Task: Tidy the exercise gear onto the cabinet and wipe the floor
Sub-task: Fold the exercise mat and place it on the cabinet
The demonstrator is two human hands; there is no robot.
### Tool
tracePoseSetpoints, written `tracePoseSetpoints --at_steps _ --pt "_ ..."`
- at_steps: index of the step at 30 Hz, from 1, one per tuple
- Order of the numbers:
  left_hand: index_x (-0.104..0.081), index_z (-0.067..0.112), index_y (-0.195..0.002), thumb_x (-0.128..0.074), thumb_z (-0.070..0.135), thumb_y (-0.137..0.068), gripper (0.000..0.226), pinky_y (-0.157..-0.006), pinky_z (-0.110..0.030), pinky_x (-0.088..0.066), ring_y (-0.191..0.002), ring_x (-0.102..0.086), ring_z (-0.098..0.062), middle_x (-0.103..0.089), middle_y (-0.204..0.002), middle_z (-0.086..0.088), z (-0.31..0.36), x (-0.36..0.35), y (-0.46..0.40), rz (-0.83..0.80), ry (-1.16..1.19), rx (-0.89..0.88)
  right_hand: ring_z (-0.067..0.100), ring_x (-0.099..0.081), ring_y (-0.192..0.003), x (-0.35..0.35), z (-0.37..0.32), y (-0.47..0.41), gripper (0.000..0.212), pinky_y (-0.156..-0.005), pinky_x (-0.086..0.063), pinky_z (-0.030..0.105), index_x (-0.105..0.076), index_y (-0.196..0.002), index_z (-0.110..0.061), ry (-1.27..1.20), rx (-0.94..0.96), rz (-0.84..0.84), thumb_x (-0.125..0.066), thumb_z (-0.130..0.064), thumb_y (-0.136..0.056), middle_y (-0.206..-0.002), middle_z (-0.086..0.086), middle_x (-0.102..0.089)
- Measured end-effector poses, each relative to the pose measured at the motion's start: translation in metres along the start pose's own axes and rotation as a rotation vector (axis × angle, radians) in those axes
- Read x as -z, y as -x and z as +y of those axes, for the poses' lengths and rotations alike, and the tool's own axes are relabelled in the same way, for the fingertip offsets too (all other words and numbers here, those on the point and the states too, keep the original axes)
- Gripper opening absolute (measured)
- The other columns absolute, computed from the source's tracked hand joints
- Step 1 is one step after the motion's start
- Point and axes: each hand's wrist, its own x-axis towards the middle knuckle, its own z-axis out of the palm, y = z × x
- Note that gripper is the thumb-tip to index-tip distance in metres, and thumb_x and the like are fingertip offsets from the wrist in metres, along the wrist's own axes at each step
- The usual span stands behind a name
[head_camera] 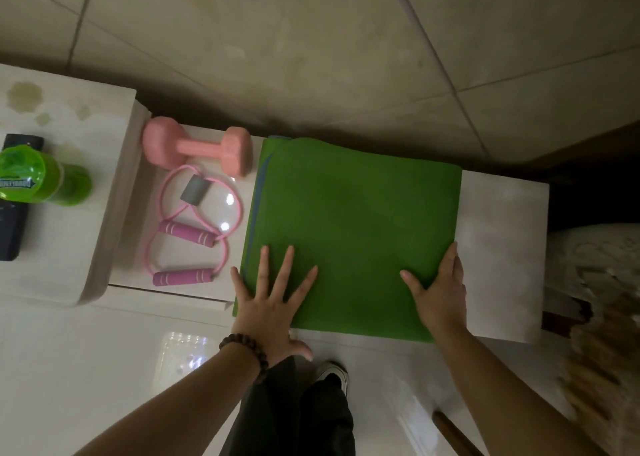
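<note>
You are looking down at a wall point(311, 39) of large beige tiles, their grout lines running at a slant and the surface looking smudged. A dark shadow is lying along the wall's foot, deepening to near black at the right. Below you the white floor point(86, 369) is shining, throwing back a patch of light near the middle. A taller white unit point(52, 282) is standing at the left, its top carrying yellowish stains near the back. At the far right something pale and textured is showing, blurred, with a tan fuzzy shape point(595, 369) beneath it; you cannot tell what either is.
</note>
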Motion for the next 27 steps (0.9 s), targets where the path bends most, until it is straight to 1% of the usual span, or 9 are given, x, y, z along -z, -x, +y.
tracePoseSetpoints --at_steps 5,8,13,15,17,19,21,24,27 --pt "0.039 0.047 -0.133 -0.058 0.073 -0.071 0.118 -0.103 -0.077 -0.011 -0.125 0.04 -0.053 0.052 -0.139 -0.01 0.003 -0.006 -0.007 0.042 0.019 0.122 0.037 -0.036 -0.134 0.003 0.014 0.005 0.107 -0.107 -0.037 0.05 0.014 -0.143 -0.051 -0.132 -0.03 -0.064 -0.06 -0.071 -0.068 -0.157 0.008 -0.016" --pt "0.033 0.049 -0.136 -0.058 0.075 -0.069 0.116 -0.103 -0.074 -0.02 -0.131 0.03 -0.055 0.047 -0.144 -0.009 0.002 -0.017 -0.009 0.139 0.026 0.147 0.034 -0.043 -0.128 0.007 0.023 0.008 0.11 -0.104 -0.04 0.048 0.013 -0.144 -0.05 -0.163 0.016 -0.084 -0.063 -0.068 -0.065 -0.147 0.01 -0.035" --pt "0.026 0.049 -0.14 -0.059 0.079 -0.063 0.119 -0.102 -0.07 -0.027 -0.134 0.021 -0.056 0.042 -0.148 -0.009 0.003 -0.018 -0.012 0.19 0.024 0.16 0.034 -0.048 -0.123 0.009 0.032 0.005 0.105 -0.1 -0.044 0.047 0.006 -0.148 -0.041 -0.121 0.154 -0.061 -0.06 -0.065 -0.071 -0.142 0.011 -0.043" --pt "0.024 0.05 -0.141 -0.06 0.08 -0.061 0.12 -0.1 -0.068 -0.031 -0.135 0.017 -0.057 0.039 -0.15 -0.008 0.003 -0.018 -0.013 0.198 0.03 0.168 0.038 -0.038 -0.131 0.009 0.029 0.007 0.103 -0.103 -0.039 0.054 0.007 -0.149 -0.04 -0.03 0.13 -0.053 -0.048 -0.073 -0.069 -0.151 0.011 -0.03" --pt "0.025 0.051 -0.14 -0.062 0.08 -0.059 0.123 -0.098 -0.064 -0.036 -0.135 0.012 -0.058 0.037 -0.151 -0.007 0.002 -0.015 -0.013 0.199 0.028 0.161 0.038 -0.014 -0.143 0.006 0.018 0.018 0.102 -0.11 -0.021 0.063 0.006 -0.15 -0.034 0.207 0.195 0.045 -0.039 -0.079 -0.07 -0.159 0.013 -0.005" --pt "0.028 0.051 -0.138 -0.063 0.08 -0.058 0.125 -0.097 -0.06 -0.037 -0.136 0.01 -0.058 0.037 -0.15 -0.006 0.001 -0.011 -0.015 0.172 0.014 0.153 0.033 0.009 -0.145 -0.004 -0.003 0.039 0.106 -0.108 0.002 0.064 0.01 -0.15 -0.034 0.45 0.46 0.046 -0.034 -0.086 -0.069 -0.158 0.011 0.016" --pt "0.033 0.051 -0.136 -0.063 0.08 -0.058 0.127 -0.099 -0.058 -0.035 -0.136 0.012 -0.058 0.04 -0.149 -0.004 0.0 -0.007 -0.017 0.139 0.003 0.156 0.032 0.024 -0.142 -0.027 -0.019 0.058 0.112 -0.105 0.01 0.07 0.021 -0.146 -0.037 0.635 0.707 -0.116 -0.037 -0.089 -0.065 -0.153 0.008 0.031" --pt "0.034 0.049 -0.135 -0.063 0.082 -0.055 0.131 -0.102 -0.061 -0.034 -0.135 0.013 -0.058 0.041 -0.148 -0.004 -0.002 -0.009 -0.019 0.138 -0.023 0.15 0.035 0.03 -0.139 -0.06 -0.019 0.058 0.117 -0.101 0.005 0.077 0.032 -0.14 -0.04 0.818 0.782 -0.192 -0.064 -0.061 -0.075 -0.151 0.007 0.037" --pt "0.033 0.046 -0.138 -0.065 0.082 -0.051 0.136 -0.106 -0.066 -0.025 -0.135 0.016 -0.059 0.039 -0.149 -0.008 -0.004 -0.013 -0.019 0.157 -0.055 0.132 0.031 0.023 -0.142 -0.063 -0.01 0.048 0.12 -0.104 0.006 0.073 0.031 -0.139 -0.044 0.824 0.79 -0.124 -0.072 -0.033 -0.079 -0.154 0.002 0.03"
